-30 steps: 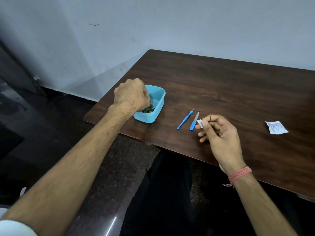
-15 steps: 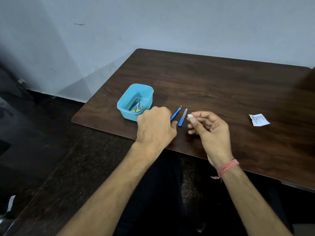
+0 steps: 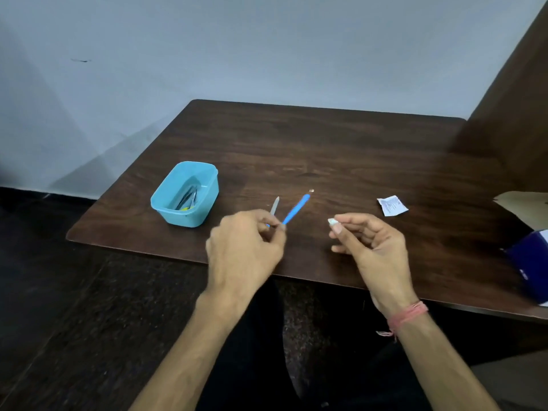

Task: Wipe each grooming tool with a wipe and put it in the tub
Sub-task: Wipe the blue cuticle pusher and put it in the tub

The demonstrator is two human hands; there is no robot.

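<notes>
My left hand [image 3: 246, 247] pinches the lower end of a slim blue-handled tool [image 3: 296, 209] with a small metal tip, lifted at a slant over the dark wooden table [image 3: 341, 149]. A nail file [image 3: 274, 206] with a blue handle lies just left of it, its handle end hidden behind my fingers. My right hand [image 3: 370, 247] holds a small folded white wipe [image 3: 332, 221] between thumb and forefinger, apart from the tool. The light-blue tub [image 3: 166, 203] stands at the table's left with several metal tools inside.
A torn white wipe sachet [image 3: 392, 205] lies right of centre. A dark blue box [image 3: 530, 262] and brown cardboard [image 3: 525, 203] sit at the right edge. A wall runs behind the table, and a wooden panel [image 3: 510, 114] rises at the right.
My left hand came away from the tub, moved right to the two tools and took hold of the slim blue one. My right hand kept holding the wipe.
</notes>
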